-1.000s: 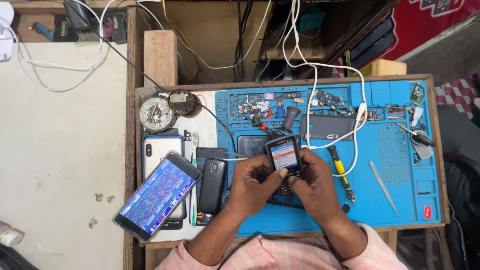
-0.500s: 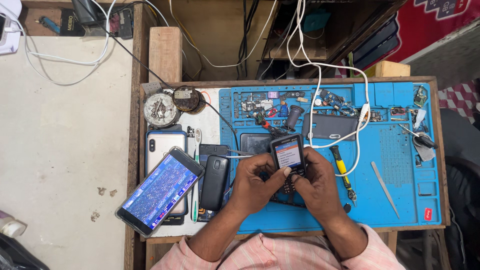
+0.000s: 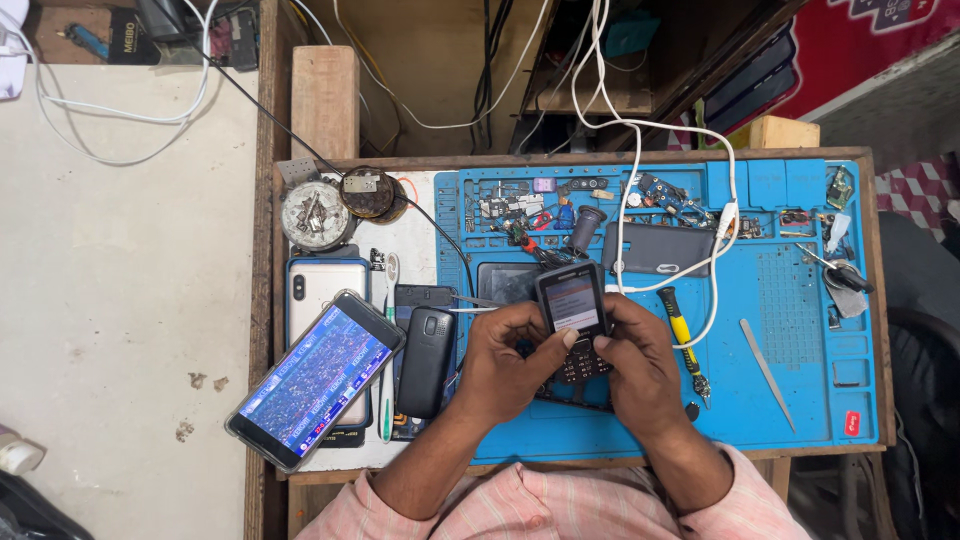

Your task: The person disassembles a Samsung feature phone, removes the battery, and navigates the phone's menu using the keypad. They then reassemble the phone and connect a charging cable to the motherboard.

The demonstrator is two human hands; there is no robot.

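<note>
Keypad phone [image 3: 573, 318], screen lit, is gripped by both hands over the blue mat [image 3: 790, 400]. Left hand [image 3: 510, 362] and right hand [image 3: 635, 362] curl around it, thumbs pressing keys. A screwdriver [image 3: 682, 340] lies just right.

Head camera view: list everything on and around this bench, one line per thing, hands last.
keypad phone: one, black, screen lit, held in both hands over the mat
repair mat: one, blue, covering the bench's right part
smartphone: one, dark, screen lit, tilted across the bench's left edge
white phone: one, lying face down under the smartphone
black handset: one, left of the hands
screwdriver: one, yellow and black, right of the hands
tweezers: one, silver, on the mat
grey cover: one, upper mat
white cable: one, hanging from above
left hand: on the keypad phone
right hand: on the keypad phone
</note>
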